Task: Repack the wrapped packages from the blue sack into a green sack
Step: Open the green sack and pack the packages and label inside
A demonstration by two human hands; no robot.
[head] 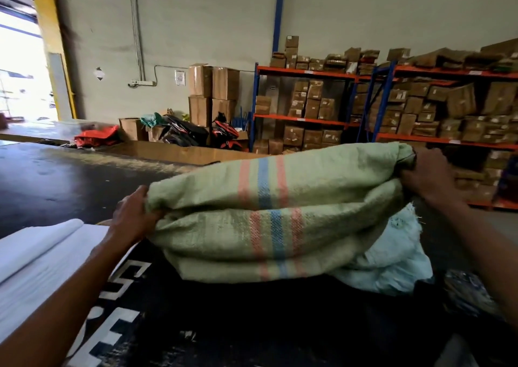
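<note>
A pale green woven sack (224, 232) with pink and blue stripes hangs folded in front of me, held up between both hands. My left hand (131, 218) grips its left edge. My right hand (431, 176) grips its upper right corner, a little higher. Behind and below the green sack on the right lies a light blue sack (392, 263) with a frayed edge. A dark wrapped package (465, 291) shows at the lower right, partly hidden by my right arm.
White folded sacks (36, 257) lie at the lower left on a black surface with white lettering (117, 336). Orange and blue shelves (392, 109) full of brown boxes line the right wall. Stacked cartons (213, 95) and red-black items stand at the back.
</note>
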